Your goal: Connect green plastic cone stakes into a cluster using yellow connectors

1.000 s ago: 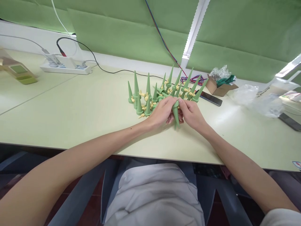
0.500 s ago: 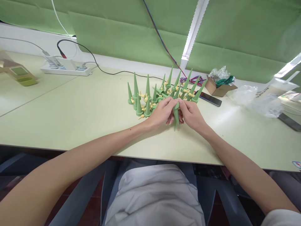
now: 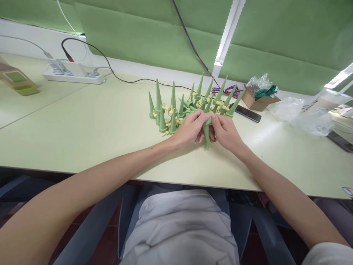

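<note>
Both hands meet at the near side of a group of green cone-shaped pieces (image 3: 162, 119) with small yellow fittings. My left hand (image 3: 193, 127) is closed on a green cone (image 3: 206, 135) whose tip points down toward me. Fingers of my right hand (image 3: 225, 131) wrap round the same cone from the other side, thumbs close together at its top. The fingers cover its upper part. Most of the other cones stand upright on the table; a few lie among them.
Behind the cones are a coiled red-blue wire (image 3: 227, 92) and a black phone (image 3: 246, 113). An open cardboard box (image 3: 257, 101), plastic bags (image 3: 314, 119) and a cup (image 3: 327, 99) are on the right. At the far left, a power strip (image 3: 74, 77) lies near a bottle (image 3: 19, 79).
The whole view has shifted slightly, with the table appearing a little higher. Both hands keep their hold on the cone, with hardly any other movement.
</note>
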Motion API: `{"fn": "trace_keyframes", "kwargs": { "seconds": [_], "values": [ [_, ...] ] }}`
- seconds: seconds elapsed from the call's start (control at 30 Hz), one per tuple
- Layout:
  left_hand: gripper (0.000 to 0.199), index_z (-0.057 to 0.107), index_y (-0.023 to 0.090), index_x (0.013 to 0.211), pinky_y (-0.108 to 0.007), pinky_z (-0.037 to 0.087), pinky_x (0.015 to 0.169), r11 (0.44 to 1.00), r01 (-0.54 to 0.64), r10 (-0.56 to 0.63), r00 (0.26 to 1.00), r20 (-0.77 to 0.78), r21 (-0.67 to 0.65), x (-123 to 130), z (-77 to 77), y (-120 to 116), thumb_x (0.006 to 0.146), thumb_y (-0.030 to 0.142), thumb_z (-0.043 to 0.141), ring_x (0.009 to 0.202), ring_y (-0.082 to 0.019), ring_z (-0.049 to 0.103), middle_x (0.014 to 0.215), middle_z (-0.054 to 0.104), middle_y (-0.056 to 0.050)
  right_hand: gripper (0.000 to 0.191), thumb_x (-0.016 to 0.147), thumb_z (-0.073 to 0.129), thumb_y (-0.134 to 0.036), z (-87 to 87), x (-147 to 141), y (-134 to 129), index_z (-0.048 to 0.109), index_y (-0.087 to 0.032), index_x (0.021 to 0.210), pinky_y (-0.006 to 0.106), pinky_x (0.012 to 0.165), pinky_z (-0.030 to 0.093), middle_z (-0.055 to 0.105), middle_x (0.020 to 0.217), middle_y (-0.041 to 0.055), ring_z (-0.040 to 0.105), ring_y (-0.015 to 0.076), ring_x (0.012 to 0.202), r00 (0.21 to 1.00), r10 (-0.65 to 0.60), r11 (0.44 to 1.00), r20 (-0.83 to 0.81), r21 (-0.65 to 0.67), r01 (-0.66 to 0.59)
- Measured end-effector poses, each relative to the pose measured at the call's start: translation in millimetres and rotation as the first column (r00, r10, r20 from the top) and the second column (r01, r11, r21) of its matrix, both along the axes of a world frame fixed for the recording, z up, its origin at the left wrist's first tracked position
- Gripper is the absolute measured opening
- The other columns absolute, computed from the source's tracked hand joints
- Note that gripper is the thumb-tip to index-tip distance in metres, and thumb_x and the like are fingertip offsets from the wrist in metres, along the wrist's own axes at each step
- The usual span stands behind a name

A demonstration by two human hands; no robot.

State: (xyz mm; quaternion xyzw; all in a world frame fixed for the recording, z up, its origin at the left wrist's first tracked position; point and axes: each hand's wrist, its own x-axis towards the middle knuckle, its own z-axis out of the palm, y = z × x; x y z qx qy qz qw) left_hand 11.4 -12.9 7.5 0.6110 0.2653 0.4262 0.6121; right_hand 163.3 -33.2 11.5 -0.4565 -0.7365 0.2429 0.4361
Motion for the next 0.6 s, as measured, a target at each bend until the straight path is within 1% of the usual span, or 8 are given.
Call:
{"fn": "trace_keyframes", "kwargs": {
  "seconds": [0.1,0.23,0.47,0.6],
  "values": [
    [0.039,0.04,0.022,0.077,-0.022,0.033,0.037,1.0,-0.002,0.002,1.0,-0.018,0.014,-1.0,2.6,-1.8,0.096,0.051,0.061,0.039,-0.009,0.051,0.052,0.051,0.005,0.065,0.097,0.037,-0.076,0.0,0.9,-0.5,0.047,-0.023,0.061,0.029,0.047,0.04,0.054,0.048,0.0007,0.051,0.0138,0.043,1.0,-0.012,1.0,0.013,0.019,0.012],
    [0.041,0.042,0.022,0.076,-0.022,0.035,0.039,0.997,-0.022,0.026,0.998,-0.05,0.078,-2.9,5.1,-3.0,0.095,0.052,0.063,0.042,-0.008,0.051,0.056,0.046,0.006,0.065,0.098,0.036,-0.075,0.4,1.3,-1.9,0.045,-0.023,0.059,0.029,0.049,0.039,0.054,0.05,0.0016,0.05,0.0144,0.047,0.999,-0.022,0.999,0.039,0.042,0.021],
    [0.04,0.041,0.021,0.077,-0.022,0.037,0.04,0.988,-0.005,0.016,0.997,-0.07,0.153,-4.5,5.3,-3.2,0.098,0.051,0.058,0.041,-0.007,0.05,0.058,0.048,0.006,0.065,0.099,0.036,-0.073,0.0,0.9,-1.9,0.044,-0.023,0.058,0.029,0.049,0.039,0.054,0.049,0.0018,0.051,0.0142,0.047,0.999,-0.03,0.998,0.022,0.05,0.029],
    [0.039,0.042,0.021,0.078,-0.021,0.038,0.039,0.986,0.007,0.003,0.998,-0.06,0.169,-3.7,5.2,-4.1,0.098,0.05,0.06,0.043,-0.008,0.055,0.058,0.052,0.006,0.065,0.099,0.037,-0.072,-1.1,1.0,-0.6,0.043,-0.023,0.058,0.029,0.047,0.04,0.052,0.046,0.0006,0.051,0.0138,0.044,1.0,-0.022,0.999,-0.004,0.049,0.022]
  ]
}}
